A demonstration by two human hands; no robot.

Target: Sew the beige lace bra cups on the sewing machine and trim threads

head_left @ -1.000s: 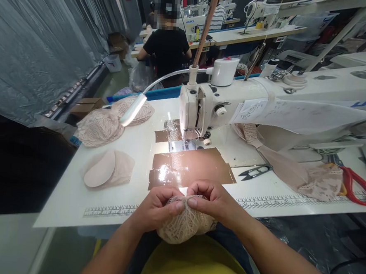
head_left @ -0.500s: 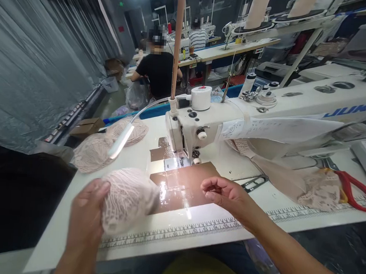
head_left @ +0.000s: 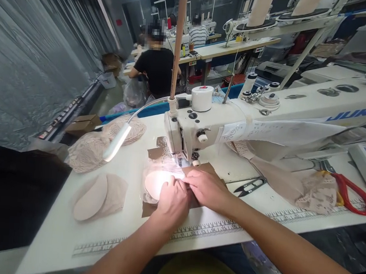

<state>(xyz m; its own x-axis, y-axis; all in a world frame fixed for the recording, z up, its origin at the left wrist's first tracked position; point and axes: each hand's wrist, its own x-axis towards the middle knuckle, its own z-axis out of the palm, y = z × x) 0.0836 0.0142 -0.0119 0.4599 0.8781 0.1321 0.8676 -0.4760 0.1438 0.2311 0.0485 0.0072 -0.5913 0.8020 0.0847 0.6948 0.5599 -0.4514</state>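
Observation:
A beige bra cup with lace [head_left: 152, 185] lies at the needle end of the white sewing machine [head_left: 199, 125], brightly lit by the lamp. My left hand [head_left: 174, 198] presses on its right part with curled fingers. Close against it, my right hand [head_left: 207, 188] pinches the cup's edge near the presser foot; the fingertips are partly hidden. Under both hands is a shiny brown sheet [head_left: 210, 171]. To the left, another beige cup piece [head_left: 92, 201] rests on the white table, its smooth oval side up.
Stacked lace cups [head_left: 87, 152] sit at the far left beneath the lamp head [head_left: 117, 143]. Thread snips [head_left: 250, 186] and red-handled scissors [head_left: 354, 195] lie to the right. A ruler strip [head_left: 202, 233] runs along the front edge. A co-worker in black [head_left: 154, 71] sits beyond.
My left hand has moved right from the table's left side to the machine. A cup piece now lies on the left of the table. My right hand has closed on the cup at the needle.

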